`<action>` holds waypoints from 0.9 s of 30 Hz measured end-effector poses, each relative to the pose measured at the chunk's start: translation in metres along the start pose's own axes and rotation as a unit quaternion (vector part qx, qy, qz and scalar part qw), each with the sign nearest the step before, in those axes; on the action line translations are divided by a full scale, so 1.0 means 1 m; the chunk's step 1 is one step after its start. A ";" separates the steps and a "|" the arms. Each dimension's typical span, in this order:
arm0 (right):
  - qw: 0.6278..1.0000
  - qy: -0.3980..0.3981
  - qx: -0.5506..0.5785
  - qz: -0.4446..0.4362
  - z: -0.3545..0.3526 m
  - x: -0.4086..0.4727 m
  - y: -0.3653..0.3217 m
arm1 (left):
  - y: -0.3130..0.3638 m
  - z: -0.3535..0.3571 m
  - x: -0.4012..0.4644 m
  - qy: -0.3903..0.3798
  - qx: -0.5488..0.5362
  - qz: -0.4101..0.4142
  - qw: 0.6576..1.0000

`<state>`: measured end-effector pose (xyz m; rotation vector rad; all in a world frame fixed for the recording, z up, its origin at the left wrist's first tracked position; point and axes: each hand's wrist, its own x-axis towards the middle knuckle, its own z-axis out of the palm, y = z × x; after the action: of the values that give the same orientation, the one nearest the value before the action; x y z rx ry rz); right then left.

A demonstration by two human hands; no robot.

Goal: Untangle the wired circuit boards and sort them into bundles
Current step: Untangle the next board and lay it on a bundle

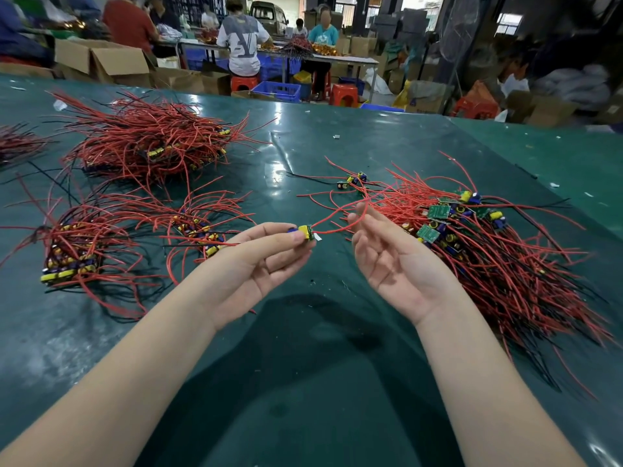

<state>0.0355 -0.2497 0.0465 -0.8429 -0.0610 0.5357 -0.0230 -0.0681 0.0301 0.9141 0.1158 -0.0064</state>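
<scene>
A busy workshop fills the background: other people sit at a far bench among cardboard boxes, blue crates and red stools. In front lies a wide green table (337, 156), glossy and scuffed, carrying everything in hand.

The largest mass is the tangle (488, 251) at 3 o'clock, red and black wires fanning toward 5 o'clock with green boards clustered at its upper end; it looks like the unsorted stock, kept within the right hand's reach. At 10 o'clock sits a big heap (148, 143) of red wires. Nearer, at 9 o'clock, a bundle (72, 254) has its yellow and blue parts stacked together at one end and wires splaying out, which suggests finished work set aside on the left. A smaller bundle (199, 230) lies just right of it, probably the one being built.

Near centre, above the table, the left hand (256, 264) pinches one board (305, 232) between thumb and fingertips, its grip clamped on the yellow-and-blue end. Holding the board end likely lets the wires trail free for combing. The board's wires run from 9 o'clock toward 3 o'clock: its long axis is roughly level, leads pointing right toward the tangle, into which they curve.

The right hand (387, 261) is palm-up, fingers apart and relaxed; the red wire (337, 217) crosses its fingertips, seemingly to guide the lead out of the tangle.
</scene>
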 end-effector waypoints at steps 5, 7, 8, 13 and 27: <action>0.998 -0.021 0.056 -0.001 -0.002 0.000 -0.002 | -0.001 0.001 0.000 -0.002 -0.022 -0.033 0.999; 0.998 -0.021 0.058 -0.011 -0.002 0.000 -0.002 | -0.001 0.001 -0.001 -0.004 -0.031 -0.040 0.999; 0.998 -0.018 0.057 -0.019 -0.001 0.000 -0.001 | -0.002 0.001 -0.001 -0.002 -0.036 -0.039 0.999; 0.988 0.092 -0.037 -0.122 0.000 0.002 0.003 | -0.003 0.000 0.004 0.033 -0.040 -0.004 0.999; 0.870 0.182 -0.322 -0.326 -0.006 0.007 0.016 | -0.007 0.005 -0.001 0.036 0.039 0.068 0.996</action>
<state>0.0359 -0.2421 0.0298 -1.4824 -0.1768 -0.3228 -0.0236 -0.0761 0.0280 0.9997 0.1198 0.1498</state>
